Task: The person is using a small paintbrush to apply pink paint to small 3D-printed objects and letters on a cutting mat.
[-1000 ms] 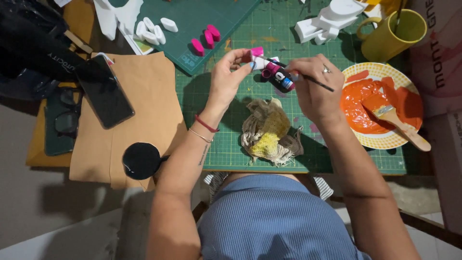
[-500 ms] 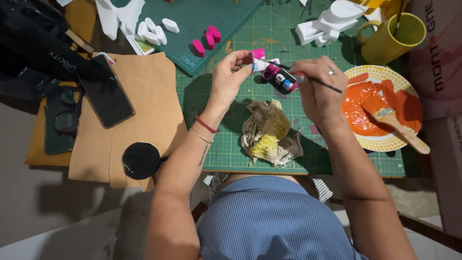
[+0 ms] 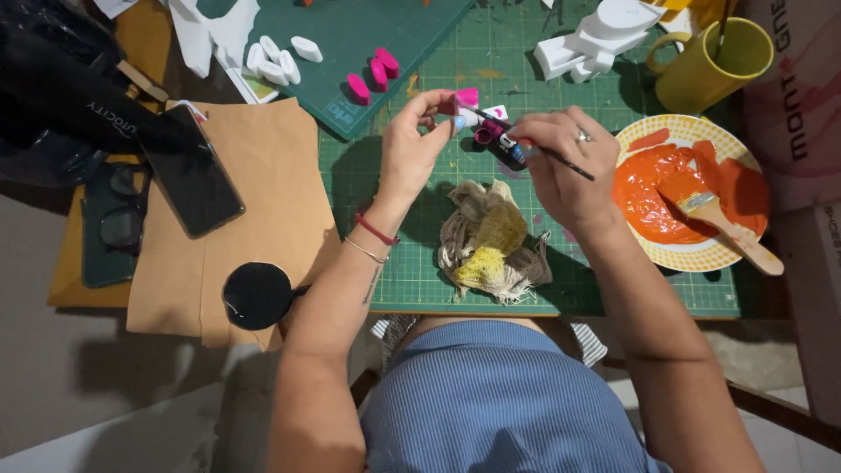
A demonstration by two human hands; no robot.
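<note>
Left hand (image 3: 412, 149) pinches a pink piece (image 3: 466, 96) at its fingertips, above the green mat (image 3: 420, 263). Right hand (image 3: 561, 162) grips a thin brush (image 3: 526, 144), tip at the piece. I note a small paint bottle (image 3: 504, 151) just below, a rag (image 3: 491, 245) at 6 o'clock and an orange plate (image 3: 683, 188) at 3 o'clock.

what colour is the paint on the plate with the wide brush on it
Orange paint, spread over a yellow-and-white patterned plate; the head view shows it.
</note>
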